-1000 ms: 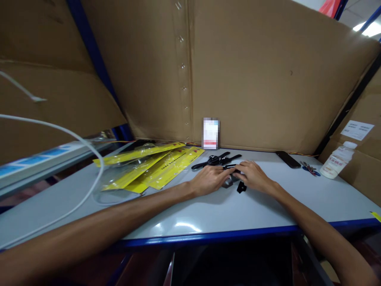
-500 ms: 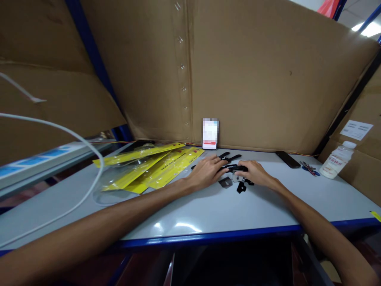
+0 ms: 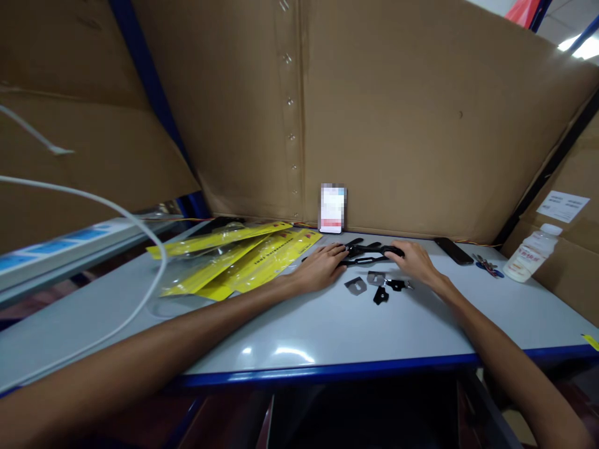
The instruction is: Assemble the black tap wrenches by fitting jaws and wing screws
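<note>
Several long black hand tools [image 3: 367,260], one with a slotted handle, lie between my hands near the back of the table. My left hand [image 3: 319,268] rests low over their left end, with its fingers and thumb around part of the slotted tool. My right hand [image 3: 415,260] has its fingers curled on the right end of a black tool, and the fingertips are partly hidden. Closer to me lie a grey notched metal plate [image 3: 355,285], another grey plate [image 3: 375,278], a small black bracket-like piece [image 3: 381,295] and a second black piece [image 3: 397,285].
Yellow card packages [image 3: 262,262] with clear plastic spread over the left side. A lit phone [image 3: 332,209] leans on the cardboard wall [image 3: 397,125]. At right are a dark phone [image 3: 453,251], keys [image 3: 487,265] and a white bottle [image 3: 532,252]. A white cable [image 3: 154,249] loops at left.
My hands have moved apart and slightly back, away from the small metal pieces. The plates and black pieces now show more fully, and the slotted tool stretches between my hands.
</note>
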Tool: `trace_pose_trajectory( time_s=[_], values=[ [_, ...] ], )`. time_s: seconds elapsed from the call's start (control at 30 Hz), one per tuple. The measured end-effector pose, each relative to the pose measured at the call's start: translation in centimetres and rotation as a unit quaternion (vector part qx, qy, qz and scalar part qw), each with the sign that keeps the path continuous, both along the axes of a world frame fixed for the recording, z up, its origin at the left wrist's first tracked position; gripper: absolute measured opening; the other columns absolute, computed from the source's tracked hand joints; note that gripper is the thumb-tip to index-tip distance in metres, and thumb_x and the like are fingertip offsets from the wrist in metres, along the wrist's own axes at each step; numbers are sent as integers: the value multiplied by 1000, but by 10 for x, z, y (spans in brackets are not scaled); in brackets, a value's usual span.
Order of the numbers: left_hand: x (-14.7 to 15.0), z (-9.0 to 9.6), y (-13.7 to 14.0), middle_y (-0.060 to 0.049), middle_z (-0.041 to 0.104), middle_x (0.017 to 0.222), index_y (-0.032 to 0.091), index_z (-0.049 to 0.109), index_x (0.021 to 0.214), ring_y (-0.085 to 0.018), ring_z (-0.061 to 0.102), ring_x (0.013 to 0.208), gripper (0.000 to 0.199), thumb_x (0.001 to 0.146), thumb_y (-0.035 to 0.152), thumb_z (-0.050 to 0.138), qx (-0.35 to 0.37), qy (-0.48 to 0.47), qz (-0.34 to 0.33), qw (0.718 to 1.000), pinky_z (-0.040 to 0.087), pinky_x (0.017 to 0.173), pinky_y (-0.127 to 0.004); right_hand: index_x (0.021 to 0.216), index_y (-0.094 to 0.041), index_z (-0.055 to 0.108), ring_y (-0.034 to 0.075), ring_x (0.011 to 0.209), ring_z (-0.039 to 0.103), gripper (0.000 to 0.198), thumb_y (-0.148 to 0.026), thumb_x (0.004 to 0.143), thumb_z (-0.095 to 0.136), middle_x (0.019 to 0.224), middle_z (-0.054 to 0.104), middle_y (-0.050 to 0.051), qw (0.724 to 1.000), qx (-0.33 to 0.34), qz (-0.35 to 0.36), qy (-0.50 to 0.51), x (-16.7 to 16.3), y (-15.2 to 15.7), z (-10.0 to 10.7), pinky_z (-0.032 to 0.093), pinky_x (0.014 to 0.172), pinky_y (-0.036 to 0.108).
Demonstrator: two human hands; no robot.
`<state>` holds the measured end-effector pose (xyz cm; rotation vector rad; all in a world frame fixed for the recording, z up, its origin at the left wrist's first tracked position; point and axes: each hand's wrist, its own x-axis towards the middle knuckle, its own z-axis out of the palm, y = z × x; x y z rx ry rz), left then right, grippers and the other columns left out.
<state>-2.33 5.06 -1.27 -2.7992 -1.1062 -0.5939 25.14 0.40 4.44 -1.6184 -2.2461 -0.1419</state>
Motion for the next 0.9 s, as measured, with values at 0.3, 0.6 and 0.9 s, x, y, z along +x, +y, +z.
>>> trace_pose_trajectory(
  time_s=[0.3, 0.6, 0.9],
  values=[
    [1, 6, -6, -14, 66, 127, 16, 68, 120, -29, 54, 121, 33, 98, 23, 45, 37, 25, -17, 999, 44, 103, -48, 108, -22, 70, 24, 105, 65, 29, -40, 101, 48, 113, 72, 10, 993, 13, -115, -31, 13, 4, 8, 39, 76, 28],
    [7, 18, -26, -13, 65, 109, 15, 70, 98, -27, 58, 105, 24, 98, 29, 50, 65, 73, -1, 995, 48, 91, -42, 96, -15, 72, 26, 96, 69, 30, -36, 99, 50, 104, 74, 17, 968, -111, -206, -88, 55, 24, -1, 40, 72, 28],
    [14, 27, -50, -13, 63, 110, 13, 67, 100, -27, 60, 104, 25, 97, 34, 53, 42, 79, -27, 996, 52, 88, -40, 99, -15, 72, 29, 104, 67, 26, -32, 97, 53, 110, 72, 20, 963, -133, -201, -120, 54, 21, -7, 43, 77, 31]
  ],
)
